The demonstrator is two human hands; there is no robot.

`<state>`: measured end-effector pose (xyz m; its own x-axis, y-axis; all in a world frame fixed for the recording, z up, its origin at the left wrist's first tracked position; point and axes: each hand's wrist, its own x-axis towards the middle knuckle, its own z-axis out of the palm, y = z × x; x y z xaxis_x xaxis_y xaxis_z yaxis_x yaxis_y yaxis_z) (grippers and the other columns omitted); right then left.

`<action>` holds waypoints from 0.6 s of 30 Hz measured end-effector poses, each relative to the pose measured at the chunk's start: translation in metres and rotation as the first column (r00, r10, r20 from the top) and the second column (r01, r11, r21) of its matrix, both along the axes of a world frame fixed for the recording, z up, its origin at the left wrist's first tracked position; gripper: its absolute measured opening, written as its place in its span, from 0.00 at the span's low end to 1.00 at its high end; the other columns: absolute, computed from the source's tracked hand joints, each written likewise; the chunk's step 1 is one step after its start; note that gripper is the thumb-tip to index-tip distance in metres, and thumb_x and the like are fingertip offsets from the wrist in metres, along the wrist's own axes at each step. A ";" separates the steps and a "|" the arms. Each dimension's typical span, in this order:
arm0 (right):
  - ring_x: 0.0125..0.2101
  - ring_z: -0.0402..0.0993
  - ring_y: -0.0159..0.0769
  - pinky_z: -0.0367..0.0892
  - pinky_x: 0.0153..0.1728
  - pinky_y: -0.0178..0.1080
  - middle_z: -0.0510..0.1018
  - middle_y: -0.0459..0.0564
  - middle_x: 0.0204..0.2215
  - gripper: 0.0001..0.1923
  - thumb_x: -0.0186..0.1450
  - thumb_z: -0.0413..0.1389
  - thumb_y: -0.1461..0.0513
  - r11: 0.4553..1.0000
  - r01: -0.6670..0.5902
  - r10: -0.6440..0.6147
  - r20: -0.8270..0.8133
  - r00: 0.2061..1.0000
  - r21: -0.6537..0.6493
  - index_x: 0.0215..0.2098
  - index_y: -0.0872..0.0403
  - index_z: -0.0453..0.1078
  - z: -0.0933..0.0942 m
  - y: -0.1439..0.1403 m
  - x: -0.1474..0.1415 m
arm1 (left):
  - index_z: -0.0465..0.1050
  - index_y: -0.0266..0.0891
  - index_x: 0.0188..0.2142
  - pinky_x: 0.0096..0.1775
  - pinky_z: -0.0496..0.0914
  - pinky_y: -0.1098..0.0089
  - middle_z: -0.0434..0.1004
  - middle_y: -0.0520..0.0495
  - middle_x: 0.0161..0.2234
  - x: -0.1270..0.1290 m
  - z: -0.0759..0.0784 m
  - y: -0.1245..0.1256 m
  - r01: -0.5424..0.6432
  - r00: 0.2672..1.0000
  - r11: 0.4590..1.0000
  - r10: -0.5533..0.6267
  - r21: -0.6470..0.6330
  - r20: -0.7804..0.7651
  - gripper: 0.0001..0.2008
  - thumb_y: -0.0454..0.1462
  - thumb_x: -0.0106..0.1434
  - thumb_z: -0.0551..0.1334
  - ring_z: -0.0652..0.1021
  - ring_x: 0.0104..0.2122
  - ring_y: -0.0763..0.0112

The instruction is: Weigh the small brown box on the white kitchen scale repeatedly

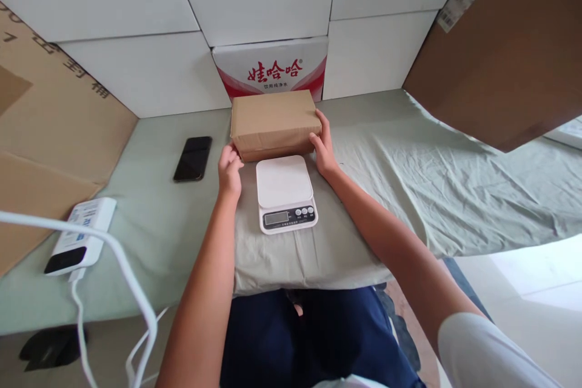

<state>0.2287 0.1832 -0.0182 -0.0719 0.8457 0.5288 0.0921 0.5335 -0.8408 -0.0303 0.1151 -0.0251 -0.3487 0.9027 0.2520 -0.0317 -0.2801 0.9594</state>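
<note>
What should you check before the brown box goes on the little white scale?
1. Both hands on the brown box: ok. The left hand is at its near left corner, the right hand at its right end.
2. Scale platform bare: ok.
3. Scale sits level: cannot tell; it rests on wrinkled green cloth.
4. Display reads zero: cannot tell, too small.
5. Phone out of the way: ok, it lies well left.

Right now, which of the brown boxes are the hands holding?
The small plain brown parcel behind the white scale. The left hand and right hand grip its ends; the big cardboard sheets at the sides go untouched.
</note>
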 end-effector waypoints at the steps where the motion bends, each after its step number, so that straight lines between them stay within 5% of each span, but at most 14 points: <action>1: 0.76 0.49 0.51 0.43 0.77 0.56 0.55 0.51 0.76 0.45 0.65 0.48 0.33 1.000 0.000 0.000 -0.007 1.000 -0.004 0.72 0.46 0.52 0.001 0.000 0.001 | 0.77 0.41 0.51 0.43 0.69 0.66 0.83 0.41 0.48 0.000 -0.001 0.000 0.004 1.000 1.000 -0.004 -0.002 0.004 0.26 0.39 0.50 0.62 0.79 0.47 0.60; 7: 0.74 0.53 0.49 0.46 0.77 0.56 0.57 0.53 0.75 0.42 0.67 0.48 0.36 1.000 0.013 -0.013 -0.007 1.000 -0.023 0.71 0.46 0.52 0.002 -0.002 -0.001 | 0.78 0.42 0.50 0.42 0.70 0.68 0.84 0.43 0.47 0.005 -0.004 0.003 0.006 1.000 1.000 -0.006 -0.012 0.021 0.25 0.39 0.51 0.62 0.80 0.47 0.63; 11: 0.77 0.47 0.47 0.48 0.76 0.58 0.51 0.51 0.77 0.43 0.67 0.49 0.36 0.999 -0.006 0.004 -0.064 0.998 -0.042 0.74 0.44 0.48 -0.007 0.009 0.005 | 0.77 0.42 0.53 0.54 0.71 0.63 0.81 0.39 0.57 -0.007 -0.006 0.007 -0.017 1.000 1.000 0.017 -0.001 0.016 0.27 0.40 0.51 0.63 0.78 0.59 0.55; 15: 0.79 0.37 0.46 0.48 0.74 0.66 0.40 0.47 0.80 0.45 0.68 0.47 0.36 0.986 0.151 -0.162 -0.186 0.969 -0.074 0.76 0.37 0.36 -0.020 0.034 0.036 | 0.73 0.43 0.60 0.66 0.63 0.56 0.70 0.38 0.68 -0.037 -0.008 0.011 -0.153 0.987 0.986 0.150 0.059 0.056 0.33 0.43 0.53 0.63 0.66 0.71 0.52; 18: 0.79 0.37 0.45 0.49 0.73 0.69 0.39 0.46 0.80 0.45 0.68 0.45 0.36 0.969 0.232 -0.244 -0.184 0.952 -0.082 0.76 0.34 0.33 -0.027 0.047 0.058 | 0.72 0.45 0.61 0.69 0.59 0.54 0.68 0.41 0.70 -0.047 -0.007 0.012 -0.140 0.988 0.989 0.136 0.051 0.078 0.35 0.43 0.52 0.64 0.63 0.72 0.53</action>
